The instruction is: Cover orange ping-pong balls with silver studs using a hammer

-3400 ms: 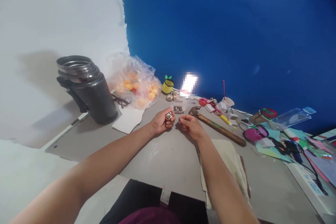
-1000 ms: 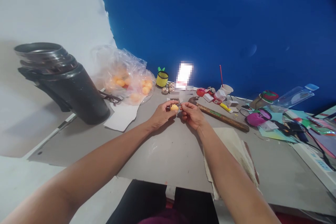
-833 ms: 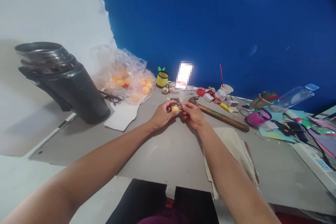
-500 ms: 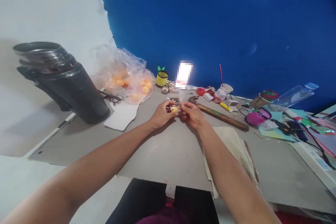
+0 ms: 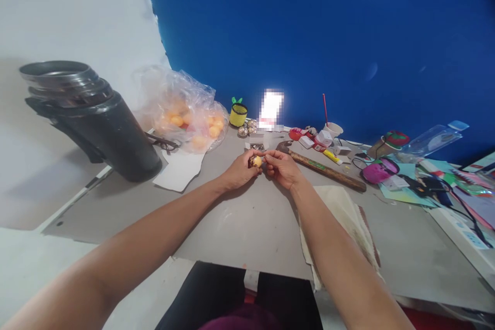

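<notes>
Between the thumb and fingers of my left hand (image 5: 238,171) is a small orange ball (image 5: 257,161), partly covered with dark, shiny bits. My right hand (image 5: 284,169) is close against its right side, thumb and forefinger pinched together. Whatever sits in that pinch is too small to make out. Just beyond my hands stands a small open box (image 5: 256,147) with dark shiny pieces in it. Farther back, several glittering balls (image 5: 243,131) lie beside a yellow pineapple-like cup (image 5: 238,114).
A large black flask (image 5: 96,124) and a plastic bag of orange balls (image 5: 185,113) stand left. A hammer (image 5: 327,170) and a folded cloth (image 5: 340,227) lie right. Beyond are a paper cup (image 5: 333,130), a pink pouch (image 5: 381,170), a clear bottle (image 5: 435,142) and a power strip (image 5: 462,227).
The ball has turned slightly in my left hand, showing more of its dark bits. My right fingers have shifted a little; both arms stay nearly where they were.
</notes>
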Demonstrator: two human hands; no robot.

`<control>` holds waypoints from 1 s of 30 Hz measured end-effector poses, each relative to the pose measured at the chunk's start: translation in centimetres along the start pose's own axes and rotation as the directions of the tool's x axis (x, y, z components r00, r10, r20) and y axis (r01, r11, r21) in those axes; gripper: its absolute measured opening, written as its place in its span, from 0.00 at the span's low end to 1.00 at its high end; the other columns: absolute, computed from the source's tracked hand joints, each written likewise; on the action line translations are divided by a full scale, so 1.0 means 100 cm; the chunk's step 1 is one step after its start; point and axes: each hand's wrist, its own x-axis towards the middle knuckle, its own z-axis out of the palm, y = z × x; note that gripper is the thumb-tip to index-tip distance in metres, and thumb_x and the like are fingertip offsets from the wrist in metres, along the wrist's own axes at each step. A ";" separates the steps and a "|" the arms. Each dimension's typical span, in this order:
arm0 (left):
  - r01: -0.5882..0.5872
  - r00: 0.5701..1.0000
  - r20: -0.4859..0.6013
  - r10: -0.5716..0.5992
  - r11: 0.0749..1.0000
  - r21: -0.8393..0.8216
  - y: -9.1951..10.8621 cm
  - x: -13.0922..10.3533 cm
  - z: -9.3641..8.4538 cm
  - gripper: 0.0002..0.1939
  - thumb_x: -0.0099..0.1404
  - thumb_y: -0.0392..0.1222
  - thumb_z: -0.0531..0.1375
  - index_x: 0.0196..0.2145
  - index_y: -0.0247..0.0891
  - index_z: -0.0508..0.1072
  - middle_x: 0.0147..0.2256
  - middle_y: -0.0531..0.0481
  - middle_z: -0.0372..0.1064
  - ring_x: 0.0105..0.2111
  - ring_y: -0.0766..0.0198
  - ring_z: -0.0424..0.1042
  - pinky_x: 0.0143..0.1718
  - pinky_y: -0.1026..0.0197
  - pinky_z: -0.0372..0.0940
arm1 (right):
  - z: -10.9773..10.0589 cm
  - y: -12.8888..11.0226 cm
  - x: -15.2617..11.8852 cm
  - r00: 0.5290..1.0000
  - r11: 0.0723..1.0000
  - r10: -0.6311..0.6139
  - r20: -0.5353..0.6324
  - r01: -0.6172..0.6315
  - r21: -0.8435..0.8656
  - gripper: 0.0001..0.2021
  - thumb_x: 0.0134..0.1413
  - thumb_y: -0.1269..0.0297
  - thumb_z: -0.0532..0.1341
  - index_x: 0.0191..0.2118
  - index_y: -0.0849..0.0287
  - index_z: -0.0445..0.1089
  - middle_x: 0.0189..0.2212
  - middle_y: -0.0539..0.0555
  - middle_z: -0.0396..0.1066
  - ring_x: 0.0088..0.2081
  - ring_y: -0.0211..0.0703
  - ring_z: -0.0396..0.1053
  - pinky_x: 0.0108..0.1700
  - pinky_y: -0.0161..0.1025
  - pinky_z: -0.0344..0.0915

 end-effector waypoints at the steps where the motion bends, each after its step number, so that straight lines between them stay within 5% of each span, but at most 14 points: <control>1: 0.011 1.000 0.006 -0.011 1.000 -0.021 -0.001 0.000 0.001 0.21 0.56 0.32 0.65 0.48 0.37 0.70 0.32 0.52 0.72 0.26 0.69 0.70 0.28 0.67 0.65 | 0.000 0.000 0.000 1.000 1.000 0.000 -0.003 0.000 0.005 0.23 0.29 0.58 0.81 0.32 0.60 0.75 0.25 0.50 0.72 0.22 0.29 0.57 0.21 0.29 0.53; 7: 0.132 0.989 0.092 -0.112 0.960 -0.247 0.003 0.000 -0.004 0.21 0.58 0.37 0.69 0.47 0.37 0.67 0.26 0.52 0.71 0.22 0.66 0.71 0.26 0.63 0.68 | -0.001 -0.002 -0.001 1.000 0.999 0.013 -0.011 -0.013 0.029 0.21 0.30 0.59 0.81 0.32 0.60 0.75 0.26 0.50 0.73 0.22 0.29 0.57 0.20 0.28 0.53; 14: 0.288 0.953 0.245 -0.177 0.781 -0.554 0.004 0.006 -0.013 0.10 0.68 0.40 0.61 0.43 0.31 0.72 0.37 0.42 0.74 0.26 0.66 0.72 0.26 0.63 0.68 | -0.001 -0.001 0.000 1.000 0.998 -0.008 -0.008 0.009 0.055 0.23 0.28 0.59 0.82 0.30 0.59 0.73 0.25 0.48 0.71 0.22 0.28 0.57 0.19 0.26 0.54; 20: 0.348 0.936 0.272 -0.222 0.686 -0.639 0.005 0.007 -0.013 0.15 0.73 0.45 0.55 0.47 0.30 0.73 0.32 0.45 0.72 0.23 0.67 0.69 0.28 0.62 0.68 | -0.001 -0.001 0.000 1.000 0.998 0.006 -0.014 -0.005 0.068 0.24 0.26 0.60 0.82 0.31 0.60 0.73 0.25 0.48 0.71 0.21 0.27 0.58 0.19 0.27 0.54; 26: 0.225 0.972 0.168 -0.166 0.867 -0.445 0.006 0.002 -0.007 0.20 0.57 0.40 0.70 0.44 0.36 0.70 0.28 0.54 0.68 0.22 0.69 0.67 0.25 0.64 0.63 | 0.002 -0.004 -0.002 1.000 0.999 0.011 -0.025 -0.009 0.051 0.25 0.25 0.57 0.83 0.30 0.60 0.74 0.25 0.47 0.71 0.21 0.27 0.58 0.20 0.27 0.54; 30: 0.156 0.987 0.070 -0.143 0.958 -0.242 0.004 -0.001 0.000 0.21 0.52 0.37 0.70 0.39 0.39 0.65 0.23 0.59 0.64 0.19 0.73 0.60 0.23 0.67 0.56 | 0.003 -0.004 -0.002 1.000 0.999 0.007 -0.019 -0.006 0.035 0.25 0.25 0.57 0.82 0.30 0.60 0.74 0.25 0.47 0.71 0.21 0.27 0.58 0.20 0.27 0.54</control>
